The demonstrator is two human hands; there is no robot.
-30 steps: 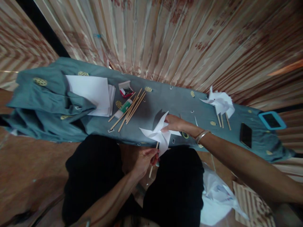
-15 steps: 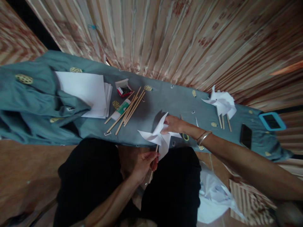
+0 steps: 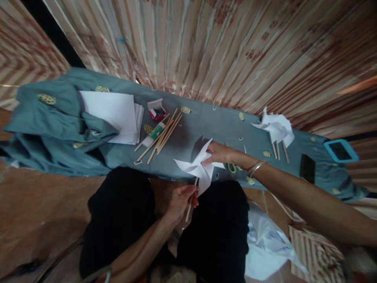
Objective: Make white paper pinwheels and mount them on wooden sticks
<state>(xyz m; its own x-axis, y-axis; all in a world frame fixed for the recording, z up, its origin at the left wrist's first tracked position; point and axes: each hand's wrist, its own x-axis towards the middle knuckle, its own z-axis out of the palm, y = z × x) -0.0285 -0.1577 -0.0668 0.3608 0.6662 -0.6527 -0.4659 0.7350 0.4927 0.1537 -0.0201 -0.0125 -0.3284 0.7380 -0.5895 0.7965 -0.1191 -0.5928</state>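
Note:
A white paper pinwheel (image 3: 193, 169) on a wooden stick is held over the table's front edge, above my lap. My left hand (image 3: 182, 200) pinches the stick (image 3: 187, 213) just below the blades, its lower end sticking out beneath the fingers. My right hand (image 3: 219, 154), with a bangle at the wrist, grips the paper near the pinwheel's centre, and its fingertips are partly hidden by a blade. Close under the right wrist lie scissors with green handles (image 3: 231, 168), partly covered.
On the patterned cloth (image 3: 212, 125) lie white paper sheets (image 3: 108, 114), a small red box of pins (image 3: 158, 113), a glue stick (image 3: 154, 134) and several wooden sticks (image 3: 169, 135). More pinwheels (image 3: 277, 127), a dark phone (image 3: 307, 168) and a blue-framed device (image 3: 341, 150) lie right.
The view has shifted slightly, so the left end of the table appears further right. Both hands keep their hold on the pinwheel with barely any movement.

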